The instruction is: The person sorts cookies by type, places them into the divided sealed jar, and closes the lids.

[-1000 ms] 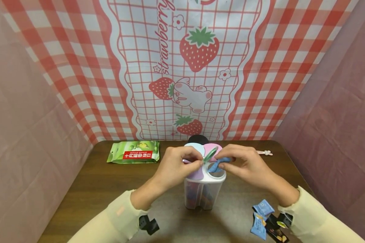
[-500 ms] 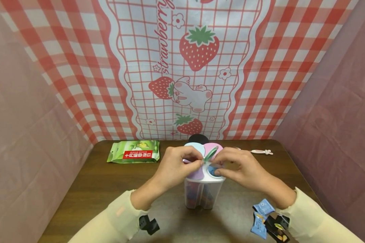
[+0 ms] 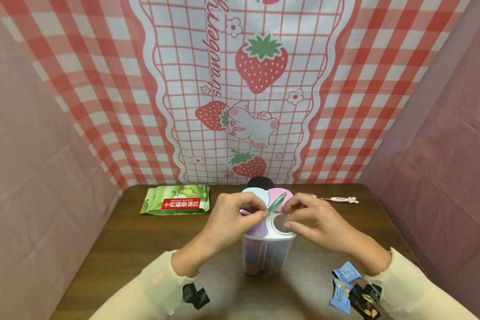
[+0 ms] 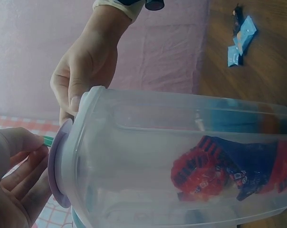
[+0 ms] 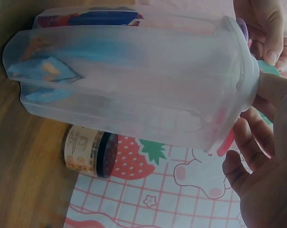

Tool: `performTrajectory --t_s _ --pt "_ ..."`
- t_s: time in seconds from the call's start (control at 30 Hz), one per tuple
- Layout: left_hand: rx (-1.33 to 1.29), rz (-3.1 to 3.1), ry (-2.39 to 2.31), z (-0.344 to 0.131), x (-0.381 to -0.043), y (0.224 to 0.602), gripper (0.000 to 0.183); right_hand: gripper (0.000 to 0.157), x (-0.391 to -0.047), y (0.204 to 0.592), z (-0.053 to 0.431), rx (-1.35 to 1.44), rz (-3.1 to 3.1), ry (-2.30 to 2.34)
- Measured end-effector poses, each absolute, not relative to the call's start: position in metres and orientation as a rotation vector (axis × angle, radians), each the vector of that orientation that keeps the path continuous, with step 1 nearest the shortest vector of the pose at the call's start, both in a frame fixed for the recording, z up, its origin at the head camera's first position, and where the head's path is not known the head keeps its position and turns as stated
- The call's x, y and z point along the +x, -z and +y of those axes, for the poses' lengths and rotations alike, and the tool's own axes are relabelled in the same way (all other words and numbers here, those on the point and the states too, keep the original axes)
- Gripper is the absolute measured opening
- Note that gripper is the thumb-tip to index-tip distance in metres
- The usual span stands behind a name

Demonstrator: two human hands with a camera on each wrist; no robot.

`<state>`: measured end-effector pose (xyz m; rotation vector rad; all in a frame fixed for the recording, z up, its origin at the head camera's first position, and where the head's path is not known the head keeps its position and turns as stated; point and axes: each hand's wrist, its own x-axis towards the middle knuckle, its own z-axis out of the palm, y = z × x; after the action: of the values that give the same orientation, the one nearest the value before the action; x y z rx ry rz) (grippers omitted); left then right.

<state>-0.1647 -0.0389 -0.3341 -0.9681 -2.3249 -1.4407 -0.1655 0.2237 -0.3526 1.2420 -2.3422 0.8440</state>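
Observation:
A clear divided container (image 3: 263, 258) with a white top stands mid-table. Its light blue (image 3: 256, 194), pink (image 3: 285, 194) and purple lids cover three of the openings. My left hand (image 3: 228, 220) pinches the green lid (image 3: 278, 202), which stands tilted up beside the uncovered round opening (image 3: 280, 223). Over that opening's right rim my right hand (image 3: 324, 222) has loosely bent fingers with nothing between them. Through the clear wall, a blue snack packet (image 5: 43, 71) lies low in one compartment. A red and dark blue packet (image 4: 219, 166) sits in another.
A green wipes pack (image 3: 176, 200) lies at the back left. Behind the container stands a black-lidded jar (image 5: 84, 151). A utensil with a white handle (image 3: 344, 200) rests at the back right. Blue packets (image 3: 341, 295) and a black packet (image 3: 364, 302) lie near my right sleeve.
The blue packet has left my right hand, dropping through the opening into the container. My right hand has moved slightly left and down. My left hand keeps holding the green lid up.

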Motion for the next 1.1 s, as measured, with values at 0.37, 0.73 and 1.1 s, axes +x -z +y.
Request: performTrajectory --t_s 0.37,0.73,1.1 --pt "-0.955 -2.321 1.471 -0.038 -0.164 0.332 0.006 0.028 -0.159 0.352 0.249 1.149 -2.393 -0.965" --pt "-0.959 -2.327 1.483 -0.036 -0.165 0.331 0.009 0.046 -0.141 0.379 0.312 0.944 -2.446 -0.925" --pt "-0.958 -2.383 1.465 -0.037 -0.166 0.331 0.012 0.037 -0.122 0.441 0.365 0.744 -2.630 -0.999"
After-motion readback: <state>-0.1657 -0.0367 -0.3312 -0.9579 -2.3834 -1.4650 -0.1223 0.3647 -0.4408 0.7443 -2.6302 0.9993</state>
